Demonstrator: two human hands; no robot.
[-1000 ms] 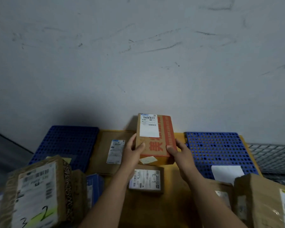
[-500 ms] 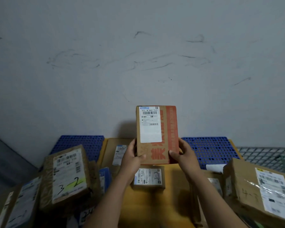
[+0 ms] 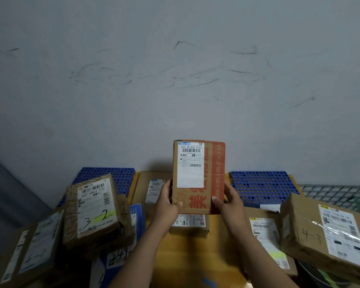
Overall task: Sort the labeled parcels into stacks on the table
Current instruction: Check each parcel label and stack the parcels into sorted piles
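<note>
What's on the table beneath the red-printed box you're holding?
A small white-labelled parcel lies on the yellow table; the red-printed box covers its far edge.

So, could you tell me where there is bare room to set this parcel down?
The right blue mat is mostly bare, beyond the 4-3 parcel. Bare tabletop lies between your forearms, nearer than the small labeled parcel under the orange-printed parcel. The left side, around the 3-2 parcel, is crowded.

Dim, cool light; soft shadows; foreground blurred; wide-angle bending at edges.
</note>
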